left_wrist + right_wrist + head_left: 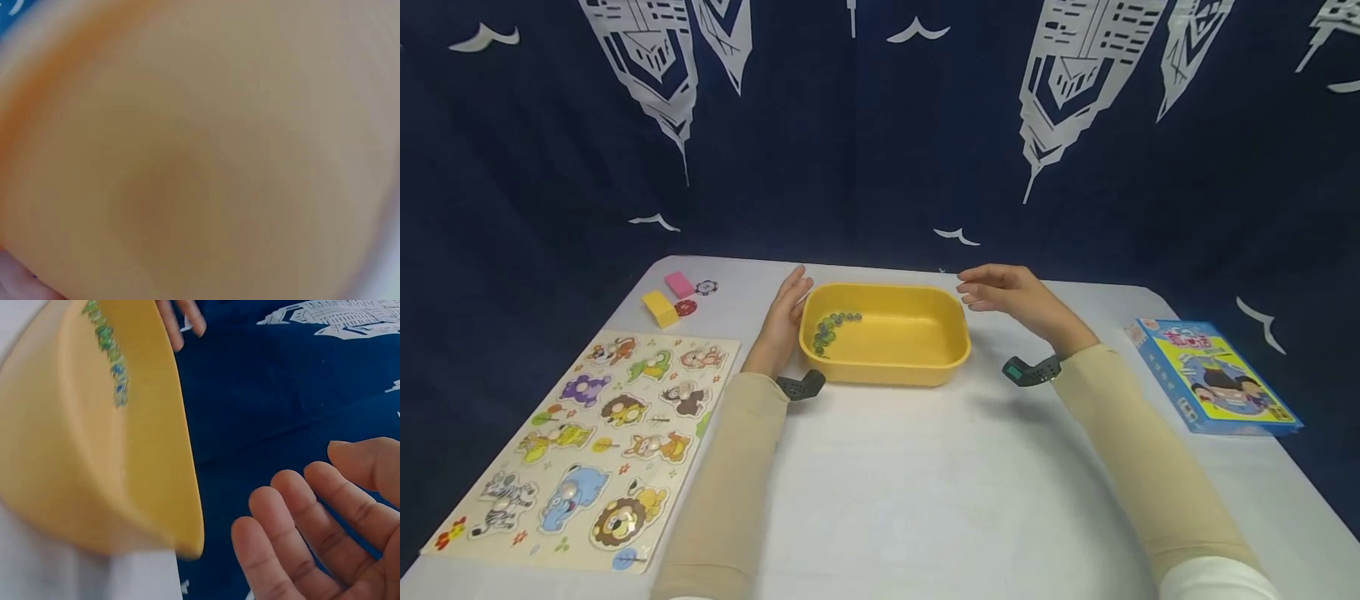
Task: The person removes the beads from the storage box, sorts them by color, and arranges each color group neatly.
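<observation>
A yellow plastic basin [898, 333] stands on the white table between my two hands. Several green and bluish glass marbles [824, 335] lie in it, in a curved row along its left end. My left hand [778, 327] is right at the basin's left wall, its fingers extended upward. In the left wrist view the blurred yellow wall [237, 156] fills nearly everything, with a bit of hand at the lower left. Off the basin's right end, my right hand [1021, 302] hovers with fingers extended and nothing held. The right wrist view shows its relaxed fingers [275, 544] apart from the rim.
An animal puzzle board [651, 400] lies at the left. Behind it are a yellow block [660, 308], a pink block [680, 285], a red token [686, 308] and a dark-patterned token [707, 287]. A blue game box [1221, 379] lies at the right. A dark blue curtain [850, 142] hangs behind.
</observation>
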`<state>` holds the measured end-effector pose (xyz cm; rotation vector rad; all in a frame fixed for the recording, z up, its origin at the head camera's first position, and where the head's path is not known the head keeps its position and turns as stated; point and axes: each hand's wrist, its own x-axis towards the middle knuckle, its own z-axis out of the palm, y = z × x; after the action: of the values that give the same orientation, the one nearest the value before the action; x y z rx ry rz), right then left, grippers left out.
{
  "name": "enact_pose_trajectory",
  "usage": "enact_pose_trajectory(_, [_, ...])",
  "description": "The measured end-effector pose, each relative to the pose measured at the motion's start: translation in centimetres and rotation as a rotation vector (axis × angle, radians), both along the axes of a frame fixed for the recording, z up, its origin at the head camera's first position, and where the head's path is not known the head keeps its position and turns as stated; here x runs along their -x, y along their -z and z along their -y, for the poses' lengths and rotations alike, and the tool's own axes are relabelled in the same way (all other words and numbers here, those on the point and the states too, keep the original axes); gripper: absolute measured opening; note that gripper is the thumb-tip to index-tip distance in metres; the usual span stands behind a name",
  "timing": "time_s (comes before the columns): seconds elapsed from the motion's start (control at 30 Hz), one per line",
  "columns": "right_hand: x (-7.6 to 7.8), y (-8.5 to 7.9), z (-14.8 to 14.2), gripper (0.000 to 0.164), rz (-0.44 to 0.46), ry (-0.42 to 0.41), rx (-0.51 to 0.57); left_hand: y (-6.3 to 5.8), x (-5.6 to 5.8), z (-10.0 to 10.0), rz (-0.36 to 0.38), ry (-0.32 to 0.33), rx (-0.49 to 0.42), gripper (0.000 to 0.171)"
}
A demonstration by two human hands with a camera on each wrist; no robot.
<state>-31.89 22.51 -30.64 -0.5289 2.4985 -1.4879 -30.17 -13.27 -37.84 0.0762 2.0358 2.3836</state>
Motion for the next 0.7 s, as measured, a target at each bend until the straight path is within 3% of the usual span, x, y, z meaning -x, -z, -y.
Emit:
enact_pose_trajectory(0.13, [0.7, -0.3, 1.6, 0.043, 0.073, -0.045, 0.035, 1.5, 0.1, -0.5, 0.008, -0.012, -0.034, 0.066])
enact_pose_trajectory(0.3, [1.8, -0.5, 3.7, 0.04, 0.178, -0.167, 0.084, 2.9, 0.2, -0.3, -0.066, 0.011, -0.057, 0.063])
enact_pose_trajectory(0.47, [3.1, -0.1, 6.1, 0.042, 0.246, -0.25, 0.068, 3.5, -0.1, 0.0, -0.105, 0.028, -0.024, 0.065])
enact_pose_trajectory(0.7, [4.6, 1.3, 9.2, 0.046, 0.305, -0.273, 0.035, 3.8, -0.2, -0.2, -0.16, 0.026, 0.06, 0.074])
